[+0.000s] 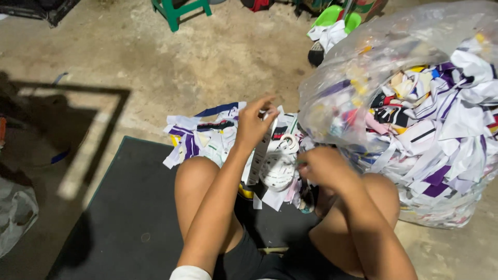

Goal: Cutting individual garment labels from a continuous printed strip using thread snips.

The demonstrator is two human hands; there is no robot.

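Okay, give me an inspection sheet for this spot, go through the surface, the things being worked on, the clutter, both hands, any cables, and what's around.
Surface: bare concrete floor with a dark mat under the seated person.
Job's things: a white printed cardboard strip pinched upright at its top; a pile of printed paper scraps lies on the floor in front of the knees.
Clutter: large clear plastic bag stuffed with more scraps, at the right.
Hands: left hand grips the strip; right hand is closed over scraps low beside the bag.
Cables: nothing seen.
Surroundings: green stool at the top, another plastic bag at the left edge.
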